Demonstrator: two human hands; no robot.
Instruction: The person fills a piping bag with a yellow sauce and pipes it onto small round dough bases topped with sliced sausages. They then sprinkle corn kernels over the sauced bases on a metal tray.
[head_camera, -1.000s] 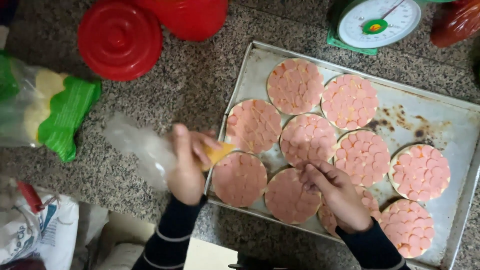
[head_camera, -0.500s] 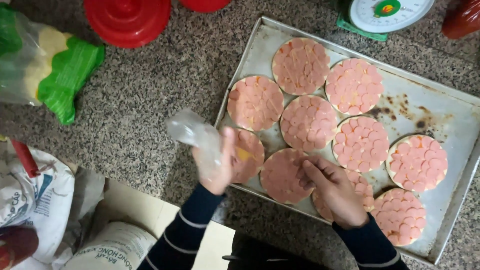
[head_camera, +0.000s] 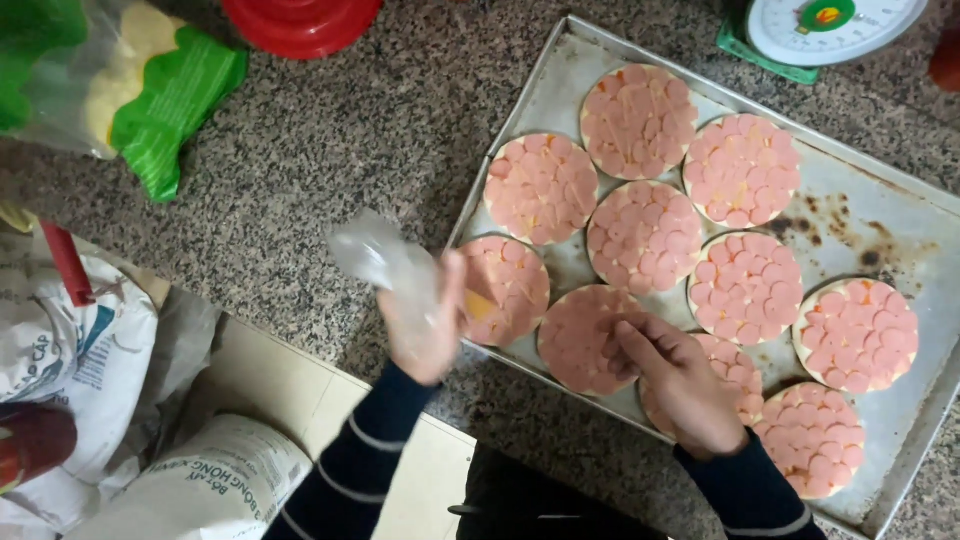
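— What was the left hand doing?

— Its grip was closed around a clear plastic bag, crumpled and blurred, held just over the near left corner of the baking tray. A small yellow piece showed beside the fingers, above the round at that corner; I could not tell whether the fingers pinched it.

— And the right hand?

— It lay flat over the tray's near edge, grip loose and narrow, holding nothing. The fingertips touched the round second from the left along that edge, and the palm covered part of the next one.

— How many rounds were on the tray?

— Ten flat dough rounds, each covered with pink sausage slices. They filled the tray's left and middle; the far right part was bare, stained metal.

— What else lay around the tray?

— All on a speckled stone counter: one kitchen scale with a green base beyond the tray's far edge, one red lid off its far left, and one green-and-clear bag further left. Below the counter, left of the tray, stood two white sacks.
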